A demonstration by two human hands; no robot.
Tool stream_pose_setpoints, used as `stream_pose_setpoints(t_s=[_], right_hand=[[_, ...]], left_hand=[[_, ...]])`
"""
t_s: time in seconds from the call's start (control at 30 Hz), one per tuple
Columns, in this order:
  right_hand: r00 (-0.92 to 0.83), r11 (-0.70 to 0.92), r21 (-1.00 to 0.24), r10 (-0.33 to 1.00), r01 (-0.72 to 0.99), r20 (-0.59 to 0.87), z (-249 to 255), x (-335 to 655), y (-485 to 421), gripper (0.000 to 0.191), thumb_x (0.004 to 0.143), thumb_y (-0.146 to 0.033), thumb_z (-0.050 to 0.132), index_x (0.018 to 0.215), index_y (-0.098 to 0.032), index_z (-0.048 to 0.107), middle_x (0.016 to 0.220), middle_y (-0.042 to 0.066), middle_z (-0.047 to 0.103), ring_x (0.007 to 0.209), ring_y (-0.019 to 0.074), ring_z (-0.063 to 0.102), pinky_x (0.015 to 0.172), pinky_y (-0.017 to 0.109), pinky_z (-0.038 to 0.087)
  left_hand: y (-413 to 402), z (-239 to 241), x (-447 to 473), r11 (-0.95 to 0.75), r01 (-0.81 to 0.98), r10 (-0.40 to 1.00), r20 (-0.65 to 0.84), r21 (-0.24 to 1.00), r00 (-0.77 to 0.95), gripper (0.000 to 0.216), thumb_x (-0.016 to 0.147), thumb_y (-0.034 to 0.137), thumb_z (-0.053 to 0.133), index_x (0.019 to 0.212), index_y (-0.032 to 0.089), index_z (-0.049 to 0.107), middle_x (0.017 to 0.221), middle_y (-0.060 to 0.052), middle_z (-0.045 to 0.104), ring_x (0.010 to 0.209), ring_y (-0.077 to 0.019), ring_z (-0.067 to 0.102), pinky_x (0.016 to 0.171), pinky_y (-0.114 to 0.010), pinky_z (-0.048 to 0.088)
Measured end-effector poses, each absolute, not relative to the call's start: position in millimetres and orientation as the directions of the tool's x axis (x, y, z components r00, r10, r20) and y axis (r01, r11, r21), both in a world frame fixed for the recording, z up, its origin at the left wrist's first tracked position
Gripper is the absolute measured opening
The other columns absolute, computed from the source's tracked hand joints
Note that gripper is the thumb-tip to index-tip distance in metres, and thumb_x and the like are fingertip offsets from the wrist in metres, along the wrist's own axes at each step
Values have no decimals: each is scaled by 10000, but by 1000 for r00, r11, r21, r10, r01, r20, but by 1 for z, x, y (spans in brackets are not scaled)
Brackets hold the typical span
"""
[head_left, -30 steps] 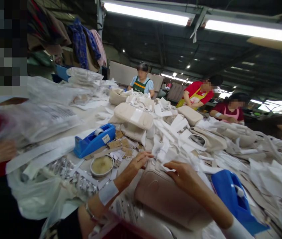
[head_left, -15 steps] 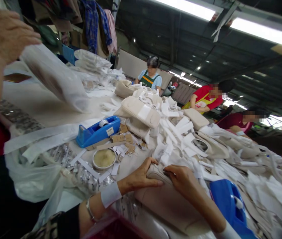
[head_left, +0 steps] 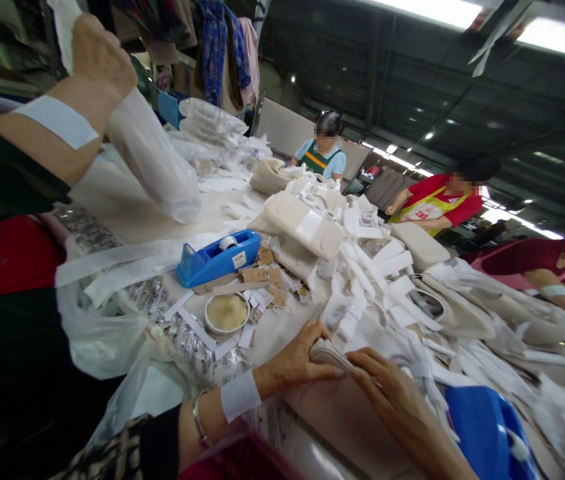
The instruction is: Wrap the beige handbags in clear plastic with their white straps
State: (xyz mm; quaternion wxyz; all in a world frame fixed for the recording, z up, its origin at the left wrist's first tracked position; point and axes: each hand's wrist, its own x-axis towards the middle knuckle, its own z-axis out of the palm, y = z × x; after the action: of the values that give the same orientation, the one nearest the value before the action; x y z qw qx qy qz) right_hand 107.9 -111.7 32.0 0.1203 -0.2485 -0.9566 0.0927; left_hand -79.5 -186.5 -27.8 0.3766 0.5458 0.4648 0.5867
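A beige bag [head_left: 357, 427] lies in front of me, its narrow rounded end tilted up. My left hand [head_left: 302, 360] grips that end, thumb along the near side and fingers over the far edge. My right hand [head_left: 392, 387] holds the same edge from the right, its fingers fairly straight and its thumb hidden. Just beyond my left hand sit a round tub of yellowish paste [head_left: 226, 313] and scattered brown cardboard tags [head_left: 257, 275]. By my right forearm stands a blue tape dispenser [head_left: 485, 427], partly cut off by the frame.
Another blue tape dispenser [head_left: 220, 259] stands left of centre. Beige bags [head_left: 305, 223] and white strips [head_left: 362, 267] are heaped ahead. At left, a co-worker's hand [head_left: 100, 57] holds a bag in a translucent plastic sleeve [head_left: 155, 160]. Several other people work beyond the table.
My right hand's fingers have straightened from a pinch on the bag's edge. The co-worker's arm at left has come further into view. My view has shifted a little left.
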Motion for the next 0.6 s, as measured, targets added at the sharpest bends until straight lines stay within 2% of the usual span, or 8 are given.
stream_pose_setpoints(t_s=[0.03, 0.13, 0.23, 0.3, 0.4, 0.5, 0.6], right_hand=[[-854, 880, -199, 469, 431, 224, 27, 113, -114, 287, 964, -388, 411, 1083, -228, 617, 1042, 66, 697, 907, 205, 684, 738, 274, 534], [-864, 921, 8, 361, 389, 351, 7, 129, -116, 462, 914, -433, 521, 1315, -207, 481, 1156, 96, 686, 991, 247, 688, 785, 314, 573], [-883, 919, 130, 310, 373, 352, -7, 139, -114, 550, 912, -429, 534, 1396, -206, 397, 1184, 103, 678, 999, 263, 692, 787, 335, 591], [-886, 917, 155, 296, 369, 356, -11, 139, -112, 554, 916, -425, 528, 1406, -209, 388, 1177, 104, 682, 982, 267, 699, 767, 332, 599], [-881, 912, 172, 288, 372, 376, -11, 135, -110, 490, 915, -430, 532, 1343, -202, 458, 1079, 99, 719, 876, 256, 725, 685, 302, 605], [-868, 910, 165, 288, 379, 404, -10, 129, -108, 417, 909, -437, 550, 1238, -182, 540, 969, 86, 744, 770, 232, 734, 605, 265, 592], [-863, 924, 109, 293, 366, 412, -5, 124, -110, 354, 908, -393, 566, 1198, -190, 565, 966, 61, 747, 777, 210, 733, 608, 244, 583]], left_hand=[[-189, -29, -82, -273, 59, 954, 278, 960, -113, 546, 628, 425, 828, 1039, 202, 546, 1007, -26, 504, 960, -205, 500, 876, -320, 421], [-201, -35, -90, -168, -94, 977, 154, 981, -148, 668, 641, 439, 813, 1181, 206, 496, 1013, -53, 560, 925, -206, 561, 804, -318, 458], [-207, -48, -93, -60, -336, 955, -45, 940, -294, 372, 796, 427, 646, 1067, 188, 556, 884, -59, 629, 832, -193, 613, 749, -311, 474], [-204, -58, -89, -27, -364, 952, -88, 931, -294, 209, 798, 356, 605, 902, 175, 620, 804, -44, 637, 771, -178, 602, 731, -302, 458], [-192, -72, -80, 36, -316, 980, -95, 948, -174, 138, 753, 287, 602, 782, 169, 668, 756, -16, 625, 704, -154, 543, 692, -287, 411], [-184, -78, -77, 101, -342, 983, -146, 934, -108, 160, 748, 299, 609, 822, 171, 670, 780, -14, 624, 687, -147, 518, 681, -284, 403], [-187, -72, -84, 39, -251, 969, -98, 967, -225, 238, 764, 288, 599, 974, 183, 629, 921, -36, 626, 781, -166, 544, 754, -299, 431]])
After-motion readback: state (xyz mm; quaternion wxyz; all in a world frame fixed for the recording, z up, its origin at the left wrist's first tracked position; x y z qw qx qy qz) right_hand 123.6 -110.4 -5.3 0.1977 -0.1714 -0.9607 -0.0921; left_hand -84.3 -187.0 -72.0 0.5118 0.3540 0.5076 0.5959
